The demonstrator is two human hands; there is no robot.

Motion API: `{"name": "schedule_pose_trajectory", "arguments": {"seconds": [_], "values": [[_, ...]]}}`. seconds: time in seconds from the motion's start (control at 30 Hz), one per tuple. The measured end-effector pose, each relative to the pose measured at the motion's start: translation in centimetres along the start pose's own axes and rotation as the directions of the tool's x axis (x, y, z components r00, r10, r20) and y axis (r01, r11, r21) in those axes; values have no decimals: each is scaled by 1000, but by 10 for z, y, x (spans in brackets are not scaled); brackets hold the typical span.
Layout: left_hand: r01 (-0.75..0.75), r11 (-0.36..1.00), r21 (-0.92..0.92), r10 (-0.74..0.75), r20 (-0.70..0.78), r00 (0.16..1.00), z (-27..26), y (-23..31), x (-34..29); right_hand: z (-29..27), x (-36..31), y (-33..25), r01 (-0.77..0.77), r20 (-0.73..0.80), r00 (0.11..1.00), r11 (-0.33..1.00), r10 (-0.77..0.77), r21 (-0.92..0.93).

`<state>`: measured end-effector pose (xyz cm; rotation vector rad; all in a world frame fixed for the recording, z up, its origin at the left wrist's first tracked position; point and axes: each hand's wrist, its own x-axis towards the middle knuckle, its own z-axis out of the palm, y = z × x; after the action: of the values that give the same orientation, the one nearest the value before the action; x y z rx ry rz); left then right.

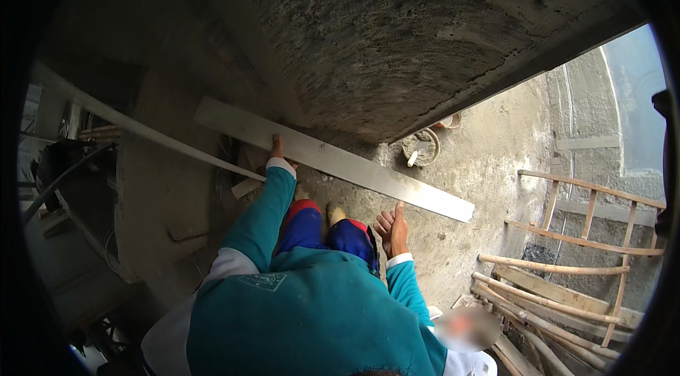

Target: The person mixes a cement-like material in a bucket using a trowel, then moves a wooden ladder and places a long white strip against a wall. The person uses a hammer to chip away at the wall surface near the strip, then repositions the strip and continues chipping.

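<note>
A long, flat metal straightedge point(333, 156) slants across in front of my legs, from the far left down to the right, close to the foot of a wet-looking plastered wall point(411, 36). My left hand point(277, 152) is closed on its near edge, left of the middle, with the thumb lying on the upper face. Toward the other end is my right hand point(394, 231), its thumb stretched up near the straightedge's near edge and its fingers loosely curled with nothing in them. Whether that thumb touches the metal I cannot tell.
A bucket of grey mortar point(427, 147) with a pale-handled tool stands by the wall's corner. A wooden ladder point(591, 213) and several poles point(559, 305) lie at right. On the left, a long pale strip point(156, 132) curves toward my feet, near dark clutter point(60, 171).
</note>
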<state>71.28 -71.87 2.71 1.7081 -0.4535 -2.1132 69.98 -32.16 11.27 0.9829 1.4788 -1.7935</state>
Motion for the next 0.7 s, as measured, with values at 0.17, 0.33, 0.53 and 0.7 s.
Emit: {"name": "schedule_pose_trajectory", "arguments": {"seconds": [0.17,0.33,0.53,0.7], "values": [[68,998,4,-68,74,995,16,35,14,21,70,-31,228,-72,970,769,-232,597],[164,981,-100,-142,201,969,42,45,30,45,116,-79,257,-68,955,693,-288,673],[184,964,-194,-142,212,967,72,41,67,63,154,-127,189,-1,971,769,-238,611],[218,942,-257,-163,221,962,89,40,89,78,174,-158,134,-3,985,763,-171,632]]}}
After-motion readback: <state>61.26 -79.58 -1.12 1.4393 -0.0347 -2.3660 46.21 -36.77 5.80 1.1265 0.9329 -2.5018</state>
